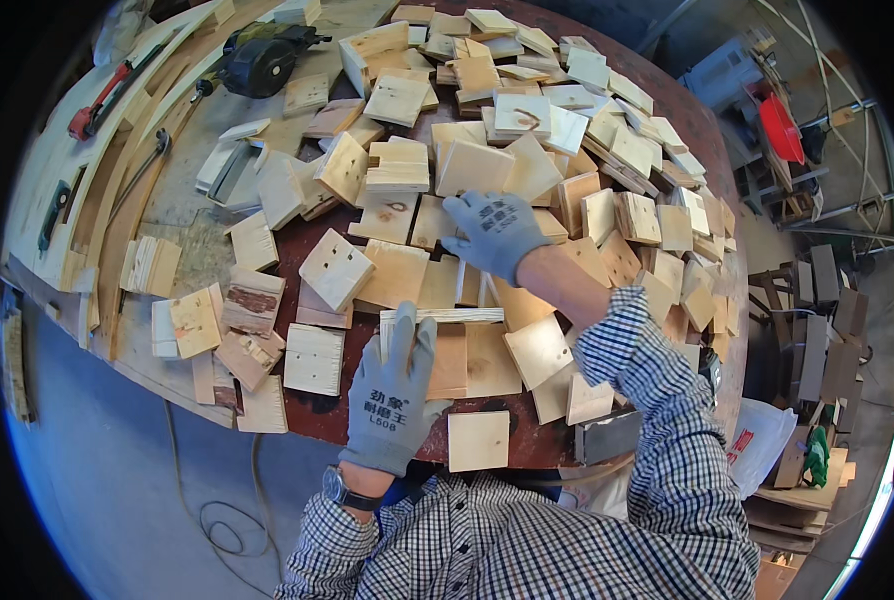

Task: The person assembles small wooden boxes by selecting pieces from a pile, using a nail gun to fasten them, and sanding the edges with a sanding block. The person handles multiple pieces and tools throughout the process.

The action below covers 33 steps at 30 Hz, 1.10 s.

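Wooden offcuts, pale square plywood blocks (527, 170), are seen in the head view heaped across a round dark red table (312, 415). The left hand (395, 395), in a grey knitted glove, is laid flat with its fingers fairly close together on a small stack of blocks (457, 345) near the table's front edge; the fingertips reach a thin strip lying along the top of that stack. A wristwatch (345, 490) is worn below the glove. The right hand (494, 232), gloved alike, is stretched farther out over the middle of the heap, palm down, fingers spread and resting on the blocks there; whether a block is gripped cannot be told. A checked shirt sleeve (647, 370) is pushed back from that forearm. Along the left a pale workbench (57, 190) is seen, bearing a red-handled clamp (97, 100) and a dark power tool (262, 55).
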Tool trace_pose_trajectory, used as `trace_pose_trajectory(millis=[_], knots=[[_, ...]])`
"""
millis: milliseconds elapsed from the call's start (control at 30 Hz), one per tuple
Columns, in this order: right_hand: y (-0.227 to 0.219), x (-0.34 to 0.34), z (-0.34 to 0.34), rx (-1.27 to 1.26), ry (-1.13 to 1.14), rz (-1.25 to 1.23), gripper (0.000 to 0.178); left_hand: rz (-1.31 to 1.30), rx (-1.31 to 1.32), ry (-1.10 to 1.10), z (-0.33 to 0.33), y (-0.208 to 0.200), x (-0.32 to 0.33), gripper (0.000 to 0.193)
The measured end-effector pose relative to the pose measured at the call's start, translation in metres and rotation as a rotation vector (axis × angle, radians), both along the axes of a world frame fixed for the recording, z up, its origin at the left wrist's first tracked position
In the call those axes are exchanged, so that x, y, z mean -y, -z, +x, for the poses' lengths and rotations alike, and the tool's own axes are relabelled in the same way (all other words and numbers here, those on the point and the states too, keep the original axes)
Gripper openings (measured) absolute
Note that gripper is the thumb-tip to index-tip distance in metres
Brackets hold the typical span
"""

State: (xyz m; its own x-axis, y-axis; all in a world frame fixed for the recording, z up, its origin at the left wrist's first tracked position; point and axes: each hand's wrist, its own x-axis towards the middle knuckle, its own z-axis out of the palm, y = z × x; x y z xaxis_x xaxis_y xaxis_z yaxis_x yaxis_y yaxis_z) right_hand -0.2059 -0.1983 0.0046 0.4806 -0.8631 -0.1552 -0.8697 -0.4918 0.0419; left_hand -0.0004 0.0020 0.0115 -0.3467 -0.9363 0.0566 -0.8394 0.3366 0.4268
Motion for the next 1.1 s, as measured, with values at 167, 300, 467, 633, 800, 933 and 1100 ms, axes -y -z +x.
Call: trace_pose_trajectory(millis=[167, 300, 467, 633, 800, 933, 1100], knots=[[-0.012, -0.001, 0.026, -0.066, 0.114, 0.114, 0.050, 0.001, -0.007, -0.001, 0.001, -0.001, -0.001, 0.103], [-0.014, 0.009, 0.034, -0.127, 0.131, 0.177, 0.055, -0.012, -0.012, 0.002, 0.002, 0.002, -0.001, 0.104], [0.002, 0.031, 0.030, -0.156, 0.217, 0.283, 0.067, 0.031, -0.017, 0.005, -0.001, -0.004, -0.001, 0.107], [-0.024, 0.017, 0.022, 0.011, 0.181, 0.100, 0.077, 0.023, -0.016, -0.008, 0.002, -0.004, -0.002, 0.107], [-0.047, -0.026, -0.023, 0.335, -0.071, -0.422, 0.089, 0.011, 0.001, 0.006, -0.002, -0.003, -0.002, 0.109], [-0.084, -0.076, -0.026, 1.135, 0.279, 0.200, 0.094, -0.014, -0.005, -0.012, 0.000, 0.004, -0.003, 0.114], [-0.090, -0.136, -0.031, 1.303, 0.452, 0.241, 0.077, -0.045, -0.007, 0.007, 0.000, 0.004, -0.002, 0.114]])
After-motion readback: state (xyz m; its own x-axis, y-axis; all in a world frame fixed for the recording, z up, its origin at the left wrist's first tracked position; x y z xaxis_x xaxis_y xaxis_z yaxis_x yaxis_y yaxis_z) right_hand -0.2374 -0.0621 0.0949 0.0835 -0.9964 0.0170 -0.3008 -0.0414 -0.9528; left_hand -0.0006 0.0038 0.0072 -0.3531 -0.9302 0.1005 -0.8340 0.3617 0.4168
